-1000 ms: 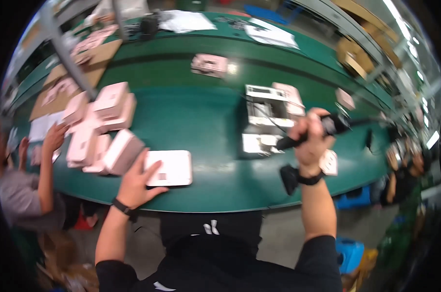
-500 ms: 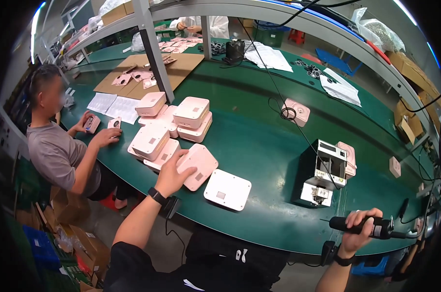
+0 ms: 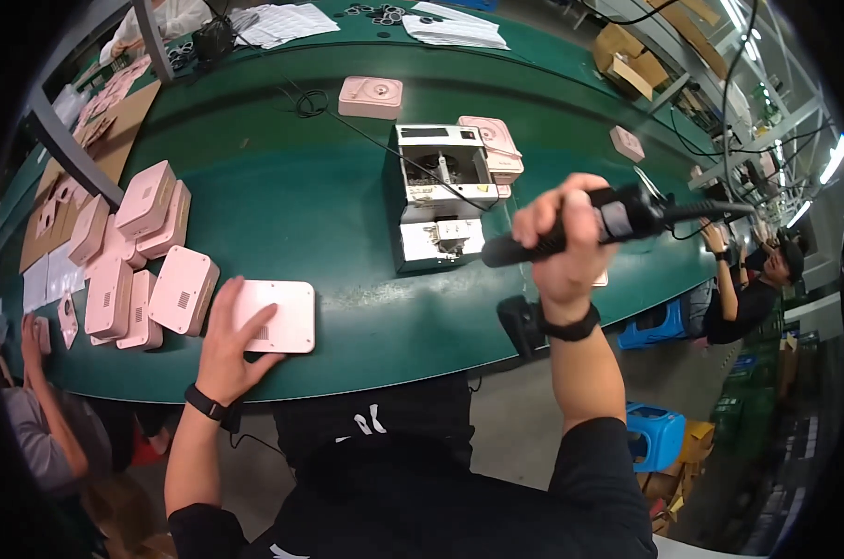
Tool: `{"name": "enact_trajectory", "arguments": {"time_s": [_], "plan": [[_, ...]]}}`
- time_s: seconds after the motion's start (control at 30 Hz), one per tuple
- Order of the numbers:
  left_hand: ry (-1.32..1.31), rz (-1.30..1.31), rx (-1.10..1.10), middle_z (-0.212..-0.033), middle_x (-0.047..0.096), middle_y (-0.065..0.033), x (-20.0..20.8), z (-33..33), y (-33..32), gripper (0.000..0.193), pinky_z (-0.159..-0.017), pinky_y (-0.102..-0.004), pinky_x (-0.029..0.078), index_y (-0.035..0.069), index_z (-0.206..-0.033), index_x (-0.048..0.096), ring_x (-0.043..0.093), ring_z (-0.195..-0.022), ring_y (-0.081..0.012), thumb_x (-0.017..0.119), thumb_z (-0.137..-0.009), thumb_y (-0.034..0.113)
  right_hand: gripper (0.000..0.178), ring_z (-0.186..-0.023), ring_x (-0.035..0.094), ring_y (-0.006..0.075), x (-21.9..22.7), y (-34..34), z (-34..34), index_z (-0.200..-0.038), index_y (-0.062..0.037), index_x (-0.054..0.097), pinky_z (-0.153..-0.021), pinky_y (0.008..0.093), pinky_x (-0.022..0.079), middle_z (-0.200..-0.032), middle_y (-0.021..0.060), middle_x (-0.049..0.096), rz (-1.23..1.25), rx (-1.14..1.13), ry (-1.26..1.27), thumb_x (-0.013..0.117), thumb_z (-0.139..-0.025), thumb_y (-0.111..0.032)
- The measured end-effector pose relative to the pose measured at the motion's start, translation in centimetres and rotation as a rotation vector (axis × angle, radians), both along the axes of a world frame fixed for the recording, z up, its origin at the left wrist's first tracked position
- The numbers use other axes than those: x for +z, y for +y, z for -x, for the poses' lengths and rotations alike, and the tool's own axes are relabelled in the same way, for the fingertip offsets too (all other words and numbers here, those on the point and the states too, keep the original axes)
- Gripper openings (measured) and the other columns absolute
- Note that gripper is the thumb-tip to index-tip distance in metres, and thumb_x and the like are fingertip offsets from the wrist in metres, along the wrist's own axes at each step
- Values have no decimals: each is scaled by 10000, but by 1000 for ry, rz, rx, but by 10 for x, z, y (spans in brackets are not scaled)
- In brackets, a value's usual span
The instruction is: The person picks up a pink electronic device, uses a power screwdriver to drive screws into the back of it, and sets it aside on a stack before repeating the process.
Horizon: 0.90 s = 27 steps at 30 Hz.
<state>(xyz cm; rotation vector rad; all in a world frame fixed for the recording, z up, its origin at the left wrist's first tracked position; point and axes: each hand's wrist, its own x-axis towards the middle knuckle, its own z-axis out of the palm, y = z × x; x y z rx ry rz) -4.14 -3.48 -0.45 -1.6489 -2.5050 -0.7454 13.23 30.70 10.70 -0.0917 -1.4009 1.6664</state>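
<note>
My left hand [image 3: 228, 347] grips the left side of a flat pink box-shaped housing [image 3: 290, 317] near the table's front edge. Its fingers spread over the top, with the thumb along the near edge. Raised above the table's right part, my right hand [image 3: 571, 238] is wrapped round a black corded electric screwdriver [image 3: 632, 212]; its cord runs off to the right. Just left of my left hand leans another pink housing [image 3: 183, 291], beside a group of stacked pink housings [image 3: 145, 200]. Between my hands, farther back, stands a white-and-black screw feeder [image 3: 441, 196].
Behind the feeder sits a pink housing [image 3: 492, 149], with another pink housing [image 3: 371, 97] farther back. A thin cable [image 3: 375, 130] crosses over the feeder. A metal post [image 3: 77, 154] rises at left. People work at both sides; a blue stool [image 3: 655, 436] stands at right.
The view has turned right. My left hand has shifted from one pink housing onto the neighbouring one to its right. My right hand has lifted the screwdriver and brought it inward.
</note>
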Motion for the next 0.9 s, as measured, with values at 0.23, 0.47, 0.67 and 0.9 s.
{"name": "enact_trajectory", "arguments": {"time_s": [0.23, 0.47, 0.67, 0.9], "plan": [[-50, -44, -86, -1440, 393, -225, -6, -72, 84, 855, -1064, -503, 410, 218, -1334, 582, 445, -1264, -428, 910, -547, 286, 110, -498, 489, 182, -19, 11, 26, -963, -37, 498, -502, 347, 457, -636, 77, 512, -142, -89, -128, 548, -940, -131], [-268, -119, -106, -1438, 355, -205, -30, -73, 112, 847, -1018, -480, 452, 217, -1322, 594, 452, -1249, -424, 921, -542, 253, 139, -506, 487, 182, -19, -6, -3, -982, -52, 473, -509, 360, 459, -638, 79, 505, -23, 2, -137, 537, -944, -170], [-304, -126, -120, -1404, 372, -213, -32, -74, 118, 853, -994, -465, 483, 216, -1339, 570, 473, -1222, -429, 913, -557, 192, 184, -507, 469, 179, -32, -21, -8, -1033, -57, 447, -507, 363, 456, -656, 88, 502, -93, 30, -135, 532, -940, -191], [-314, -122, -115, -1403, 369, -210, -32, -71, 116, 849, -979, -461, 493, 221, -1338, 571, 484, -1231, -421, 911, -561, 182, 210, -505, 451, 172, -57, -22, 6, -1020, -60, 428, -493, 353, 442, -656, 92, 496, -86, 0, -199, 550, -926, -203]]}}
